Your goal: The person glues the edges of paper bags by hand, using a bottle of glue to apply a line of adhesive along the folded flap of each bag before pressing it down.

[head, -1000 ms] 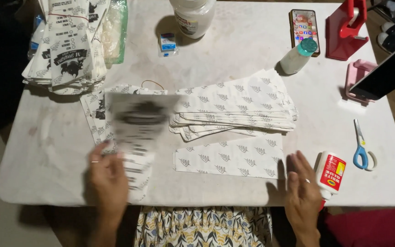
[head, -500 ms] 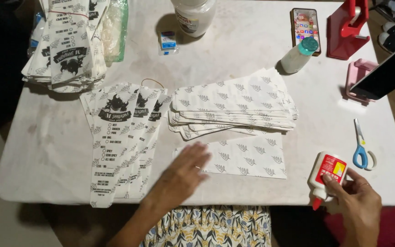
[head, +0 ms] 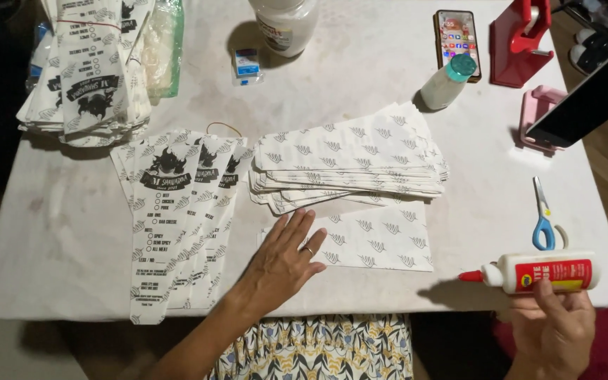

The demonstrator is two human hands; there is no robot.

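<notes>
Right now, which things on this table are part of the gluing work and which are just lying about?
In use:
left hand flat on the single paper sheet
right hand holding the glue bottle
stack of patterned sheets
printed paper sleeves

Lying about:
scissors
phone
red tape dispenser

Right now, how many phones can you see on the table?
2. One phone lies flat at the table's far edge, screen lit. The other phone leans dark in a pink stand at the right edge. More may sit out of view.
</notes>
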